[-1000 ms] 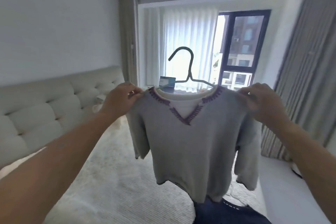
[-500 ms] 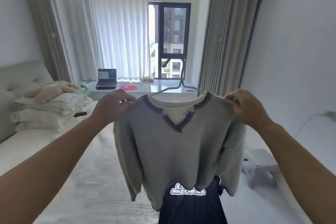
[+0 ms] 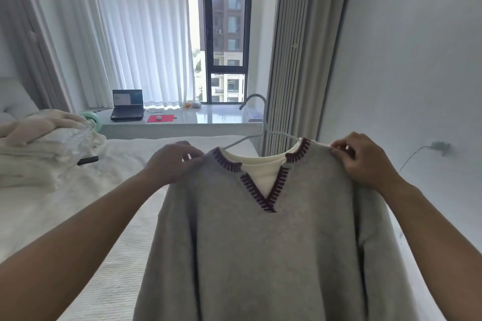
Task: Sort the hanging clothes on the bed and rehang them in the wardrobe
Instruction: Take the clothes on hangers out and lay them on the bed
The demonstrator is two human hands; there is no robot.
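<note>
The grey sweater [image 3: 263, 247] hangs upright on its hanger [image 3: 254, 122], hook up and tilted right, front toward the camera, shoulders spanning left to right above the bed [image 3: 65, 206], the left hand [image 3: 173, 164] pinching one shoulder and the right hand [image 3: 365, 159] pinching the other.

Grey V-neck sweater [image 3: 271, 255] with maroon stitching hangs upright on a pale hanger [image 3: 257, 122], hook toward twelve o'clock, above the bed [image 3: 86, 216].

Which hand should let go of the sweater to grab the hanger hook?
Right, probably. The hanger hook rises nearer the right hand than the left hand; both grip the sweater shoulders.
</note>
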